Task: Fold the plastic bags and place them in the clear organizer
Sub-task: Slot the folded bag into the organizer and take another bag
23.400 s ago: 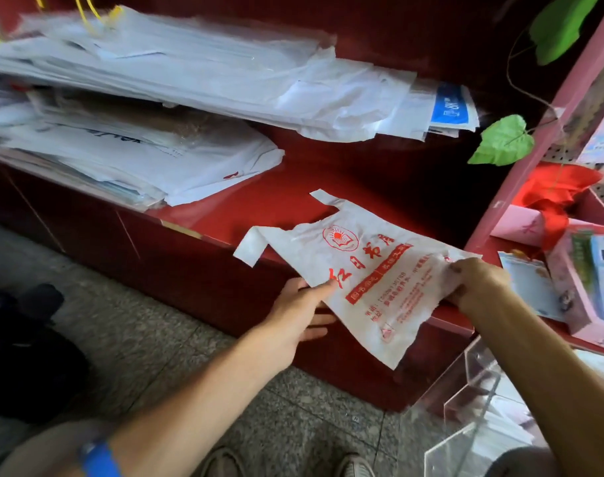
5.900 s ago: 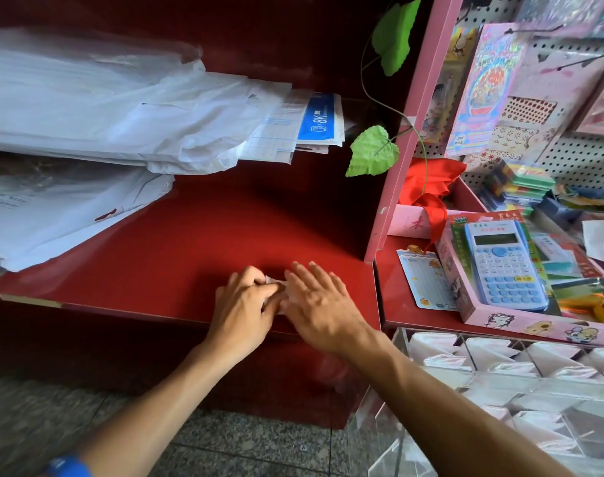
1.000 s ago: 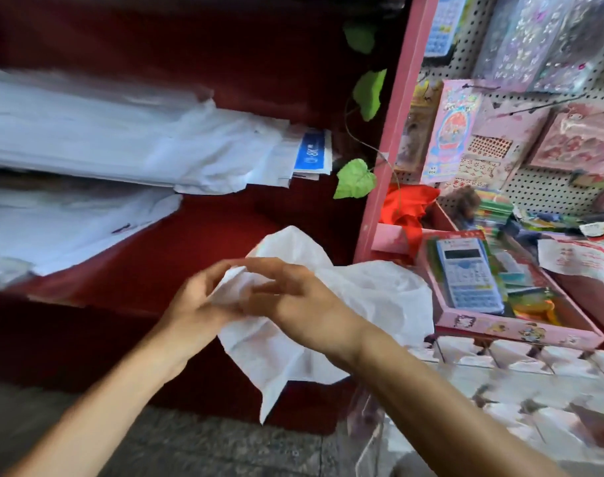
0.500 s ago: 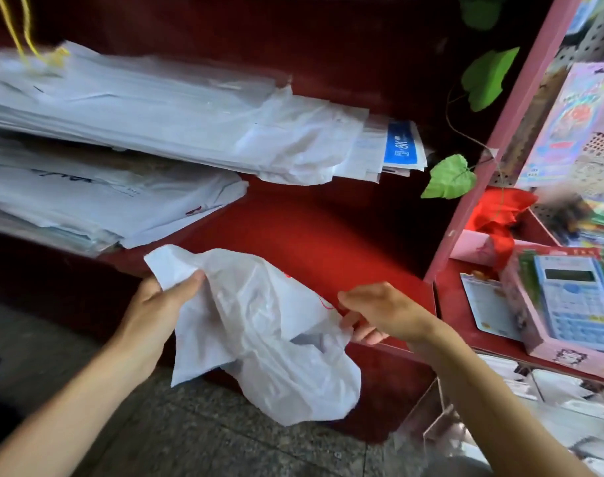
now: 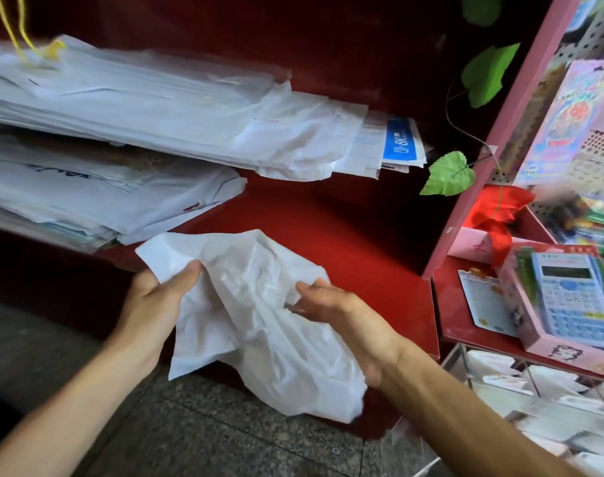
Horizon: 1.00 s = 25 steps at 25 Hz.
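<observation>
A crumpled white plastic bag (image 5: 259, 325) hangs in front of the red shelf (image 5: 355, 256), held between both hands. My left hand (image 5: 152, 304) pinches its upper left corner between thumb and fingers. My right hand (image 5: 342, 315) grips the bag's right side, its fingertips tucked into the folds. The bag's lower part sags below the shelf's front edge. The clear organizer (image 5: 521, 401) stands at the lower right, with folded white bags in its compartments.
Stacks of flat white bags and paper (image 5: 149, 108) fill the shelf's left and back. To the right, a pink box with a blue calculator (image 5: 569, 301) sits on a lower red ledge, beside a red bow (image 5: 497, 208) and green leaves (image 5: 448, 173). Grey stone floor lies below.
Half a second ago my hands held the bag stretched wide; now my right hand has come in closer and lower on the bag, which bunches up between my hands.
</observation>
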{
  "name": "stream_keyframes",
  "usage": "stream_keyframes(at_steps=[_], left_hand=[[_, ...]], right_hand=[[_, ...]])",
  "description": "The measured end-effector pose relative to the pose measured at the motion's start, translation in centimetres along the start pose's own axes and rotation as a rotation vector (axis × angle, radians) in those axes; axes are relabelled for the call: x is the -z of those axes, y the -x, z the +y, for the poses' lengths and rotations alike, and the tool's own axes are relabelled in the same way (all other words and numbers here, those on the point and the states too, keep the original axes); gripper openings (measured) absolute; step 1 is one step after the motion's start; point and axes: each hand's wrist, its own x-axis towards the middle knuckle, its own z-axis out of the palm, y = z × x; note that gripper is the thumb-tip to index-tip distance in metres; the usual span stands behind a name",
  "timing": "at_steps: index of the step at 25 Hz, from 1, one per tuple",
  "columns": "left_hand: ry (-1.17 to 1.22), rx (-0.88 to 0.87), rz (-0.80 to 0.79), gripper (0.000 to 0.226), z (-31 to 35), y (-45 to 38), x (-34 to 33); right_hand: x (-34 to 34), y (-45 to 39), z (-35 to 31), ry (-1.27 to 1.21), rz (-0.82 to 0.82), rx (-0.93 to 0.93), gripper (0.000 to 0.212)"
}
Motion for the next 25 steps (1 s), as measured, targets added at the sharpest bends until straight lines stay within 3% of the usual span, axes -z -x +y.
stream_keyframes(at_steps=[3, 7, 9, 14, 17, 20, 23, 25], left_hand=[[-0.028, -0.035, -0.054, 0.010, 0.1, 0.4, 0.0], [-0.055, -0.076, -0.085, 0.013, 0.3, 0.3, 0.3], [-0.088, -0.088, -0.130, 0.016, 0.4, 0.3, 0.3], [-0.069, -0.066, -0.122, 0.016, 0.5, 0.1, 0.0], [-0.075, -0.059, -0.103, 0.015, 0.5, -0.1, -0.2], [-0.088, -0.059, -0.072, 0.015, 0.6, -0.1, -0.2], [-0.082, -0.045, -0.034, 0.015, 0.9, -0.1, 0.2], [-0.081, -0.032, -0.017, 0.016, 0.9, -0.2, 0.3]], right_hand=[[0.6, -0.5, -0.4, -0.053, 0.155, 0.134, 0.039], [1.8, 0.1, -1.5, -0.077, 0.378, 0.316, 0.016], [2.3, 1.2, -2.7, -0.044, 0.412, 0.419, 0.015], [2.7, 2.6, -2.5, 0.139, 0.240, 0.337, 0.064], [2.6, 2.3, -2.5, -0.004, 0.289, 0.411, 0.079], [3.8, 2.7, -4.1, -0.166, 0.400, 0.540, 0.068], [5.9, 3.7, -5.3, -0.057, 0.552, 0.724, 0.053], [6.6, 3.8, -5.1, 0.016, 0.607, 0.694, 0.036]])
